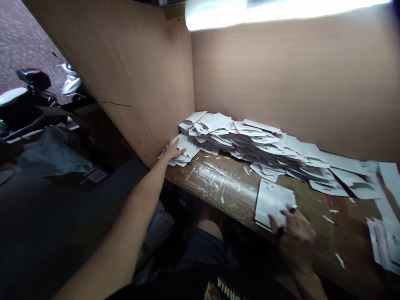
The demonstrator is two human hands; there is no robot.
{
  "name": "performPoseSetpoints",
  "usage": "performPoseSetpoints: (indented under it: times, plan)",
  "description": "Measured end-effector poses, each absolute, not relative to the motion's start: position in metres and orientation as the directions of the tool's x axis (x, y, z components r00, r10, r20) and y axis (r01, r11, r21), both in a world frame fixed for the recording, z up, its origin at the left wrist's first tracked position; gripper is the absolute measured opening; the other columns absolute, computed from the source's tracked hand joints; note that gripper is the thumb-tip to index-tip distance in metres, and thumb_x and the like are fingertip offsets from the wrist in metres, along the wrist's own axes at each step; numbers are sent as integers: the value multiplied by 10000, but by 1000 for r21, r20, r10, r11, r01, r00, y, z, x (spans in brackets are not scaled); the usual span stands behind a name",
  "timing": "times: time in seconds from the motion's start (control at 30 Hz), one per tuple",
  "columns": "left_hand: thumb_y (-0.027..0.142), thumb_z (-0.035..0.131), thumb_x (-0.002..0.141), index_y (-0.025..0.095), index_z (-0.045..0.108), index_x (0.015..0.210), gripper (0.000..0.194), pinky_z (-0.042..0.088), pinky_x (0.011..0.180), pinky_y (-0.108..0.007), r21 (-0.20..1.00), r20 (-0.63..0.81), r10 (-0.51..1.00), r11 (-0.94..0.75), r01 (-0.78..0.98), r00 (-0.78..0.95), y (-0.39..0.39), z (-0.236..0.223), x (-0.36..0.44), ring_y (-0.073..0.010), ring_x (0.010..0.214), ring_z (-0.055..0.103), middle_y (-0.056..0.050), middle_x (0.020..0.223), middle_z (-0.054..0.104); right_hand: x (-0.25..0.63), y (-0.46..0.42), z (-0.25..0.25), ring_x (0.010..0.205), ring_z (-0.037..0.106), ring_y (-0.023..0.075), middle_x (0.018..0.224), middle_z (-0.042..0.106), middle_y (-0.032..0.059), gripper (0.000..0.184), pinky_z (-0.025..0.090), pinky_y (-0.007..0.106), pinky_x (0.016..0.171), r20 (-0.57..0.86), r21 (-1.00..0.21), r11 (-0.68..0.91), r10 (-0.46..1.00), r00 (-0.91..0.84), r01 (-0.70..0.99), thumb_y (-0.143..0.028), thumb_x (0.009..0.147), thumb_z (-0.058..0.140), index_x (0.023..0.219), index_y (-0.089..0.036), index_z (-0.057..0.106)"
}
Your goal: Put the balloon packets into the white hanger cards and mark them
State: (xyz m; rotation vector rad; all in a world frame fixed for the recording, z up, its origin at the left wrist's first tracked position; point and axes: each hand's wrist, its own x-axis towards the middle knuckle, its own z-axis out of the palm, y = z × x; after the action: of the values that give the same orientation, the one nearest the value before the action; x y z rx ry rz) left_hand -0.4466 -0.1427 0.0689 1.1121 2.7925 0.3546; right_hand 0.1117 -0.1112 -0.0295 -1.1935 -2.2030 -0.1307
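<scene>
The fingers [175,145] of the left hand [173,152] are spread, and they touch the near end of a long pile of white folded papers [250,141], which lies along the back of the desk, from the corner towards the right. The right hand [295,234] is lower and nearer to the person. Its fingers [286,214] are curled over a small stack of printed white sheets [271,203], and they seem to pinch a dark pen [292,210], but this hand is dim, so I am not fully sure. This stack lies apart from the pile, in front of it. A dark band [278,233] is on the right wrist.

The surface [218,179] is brown wood, scratched, and a shiny clear tape [212,177] covers part of it. Small paper strips [339,260] and pink bits [327,198] are scattered on it, and another stack of sheets [383,246] is at the right edge. Two wooden partition walls [312,75] meet in the corner, and a bright lamp [281,12] shines above. Past the left wall's edge, a black motor scooter [31,89] stands on a speckled floor [25,37], near a grey plastic sheet [53,156].
</scene>
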Motion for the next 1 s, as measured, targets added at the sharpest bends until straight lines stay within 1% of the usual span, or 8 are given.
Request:
performPoseSetpoints:
  times: [0.1,0.2,0.43,0.53,0.63,0.77,0.87,1.0]
  plan:
    - [732,552,922,278,362,1654,882,239,1174,-737,235,-70,713,692,683,-698,-142,52,-435,-533,1535,252,-215,1737,237,73,-121,-30,1451,464,423,1394,676,185,340,304,653,1142,482,-183,728,652,-585,661,-431,1032,508,1253,-202,629]
    - [772,501,922,326,360,1653,868,231,1175,-733,213,-67,752,653,727,-656,-152,33,-396,-516,1541,237,-191,1749,216,59,-119,-40,1427,491,414,1329,719,159,301,216,725,1146,394,-184,716,681,-617,673,-371,1059,461,1254,-220,634]
    - [881,496,852,375,381,1633,938,274,1097,-818,276,-40,921,383,882,-388,-197,-5,-231,-570,1483,317,-204,1657,364,104,-87,-49,1421,514,403,1297,734,167,318,247,707,1156,371,-242,676,728,-577,697,-367,1057,478,1259,-190,646]
    - [777,552,900,320,456,1586,830,345,1118,-750,336,14,980,182,924,-198,-194,-6,-173,-523,1449,399,-204,1565,477,118,-81,-33,1340,599,364,1325,717,186,377,347,650,1149,412,-406,667,744,-527,624,-339,1057,459,1347,-163,623]
    - [632,641,915,217,546,1482,710,325,1224,-632,345,119,993,-58,937,18,-179,-4,-146,-440,1527,345,-192,1634,419,121,-88,-12,1182,689,296,1286,727,167,422,514,488,1035,412,-678,584,805,-428,446,-357,1064,468,1417,-172,607]
    - [574,681,910,156,526,1479,723,337,1253,-535,335,158,966,-250,909,207,-165,-5,-138,-380,1570,312,-200,1686,358,111,-102,4,913,722,241,1013,775,87,295,573,366,824,283,-851,443,840,-462,284,-389,1020,543,1121,-209,754]
    - [622,673,910,270,492,1561,761,381,1185,-609,302,143,971,-229,925,194,-167,-7,-138,-438,1498,382,-155,1682,378,103,-105,1,742,685,212,820,757,43,197,546,332,714,249,-846,443,820,-515,297,-371,939,619,910,-219,741]
    - [681,664,897,363,502,1576,767,354,1165,-677,324,119,980,-190,927,160,-174,-10,-140,-475,1441,396,-94,1709,352,101,-102,-10,696,659,198,775,744,34,196,520,320,679,238,-817,474,795,-558,328,-368,929,626,834,-228,725]
